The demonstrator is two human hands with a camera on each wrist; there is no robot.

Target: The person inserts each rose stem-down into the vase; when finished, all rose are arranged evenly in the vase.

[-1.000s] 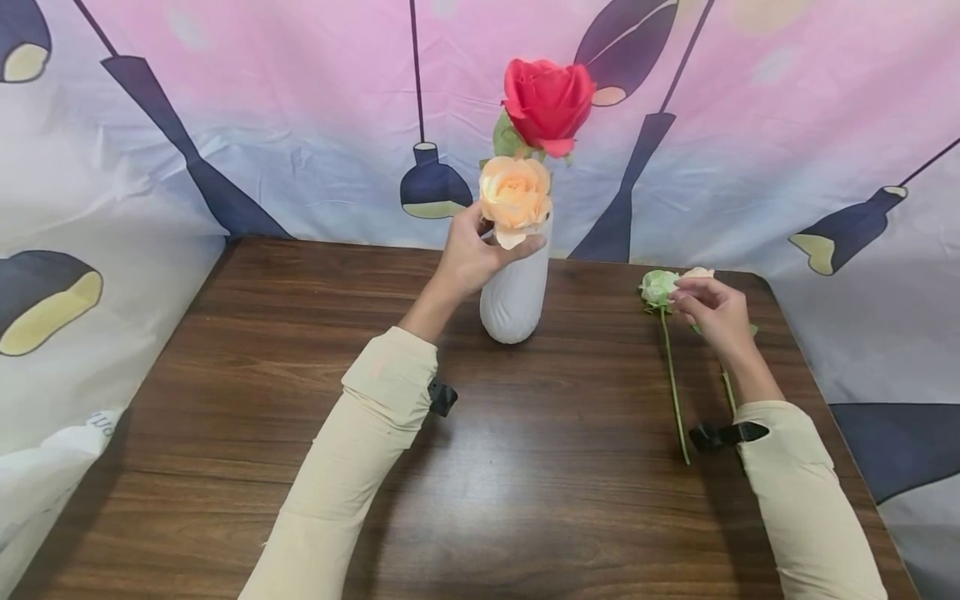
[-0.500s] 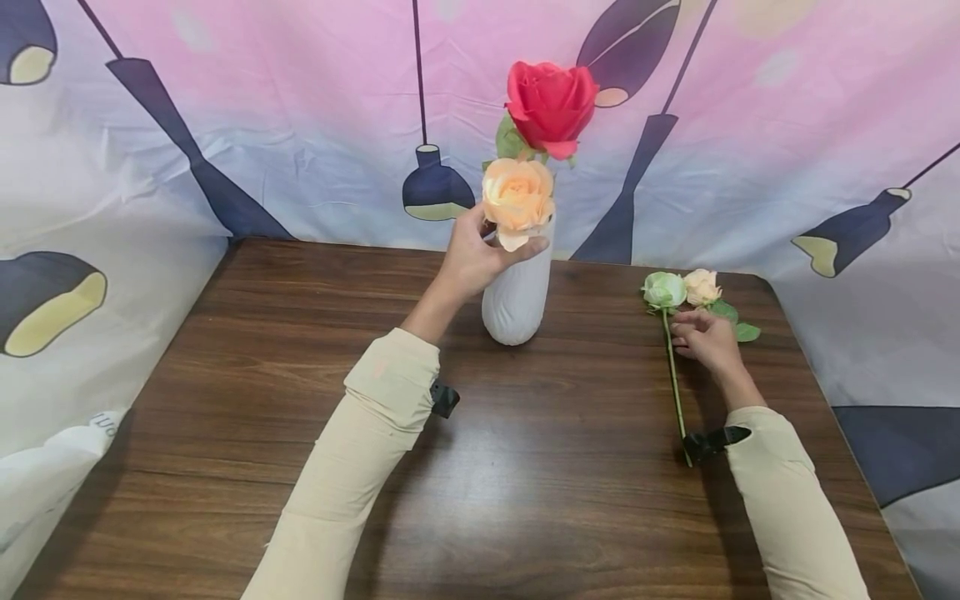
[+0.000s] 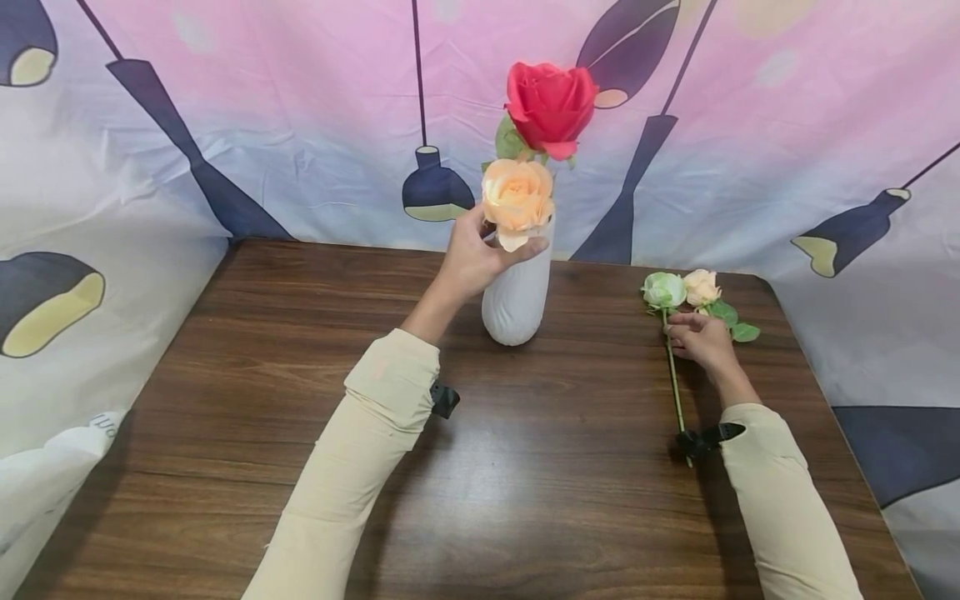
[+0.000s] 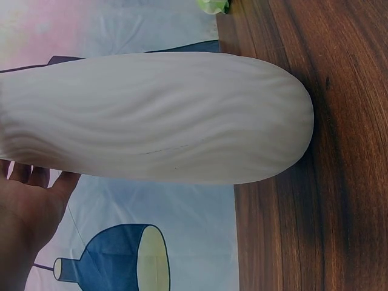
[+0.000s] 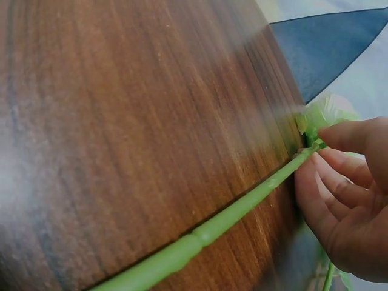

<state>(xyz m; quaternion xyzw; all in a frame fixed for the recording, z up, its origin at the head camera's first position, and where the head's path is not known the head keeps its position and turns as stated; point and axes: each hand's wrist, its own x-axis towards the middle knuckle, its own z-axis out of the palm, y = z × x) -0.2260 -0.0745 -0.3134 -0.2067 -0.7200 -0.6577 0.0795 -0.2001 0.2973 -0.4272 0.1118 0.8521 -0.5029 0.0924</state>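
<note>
A white vase (image 3: 514,292) with a wavy surface stands upright towards the back of the table. My left hand (image 3: 476,254) grips it near the top; in the left wrist view the fingers go behind the vase. A red rose (image 3: 551,108) and a peach rose (image 3: 517,196) rise from the vase, the peach one over the left fingers. On the right lies a green rose (image 3: 664,290) with a long bare stem (image 5: 206,233). My right hand (image 3: 703,340) pinches that stem just below the bloom, thumb and forefinger on either side.
Beside the green rose lies a pale peach rose (image 3: 702,288) with green leaves (image 3: 738,327), its stem partly behind the right hand. The brown wooden table (image 3: 480,500) ends at a patterned cloth backdrop (image 3: 315,125).
The right hand has come down from over the rose blooms to the green rose's stem, uncovering the pale peach rose. The left hand and vase have stayed in place.
</note>
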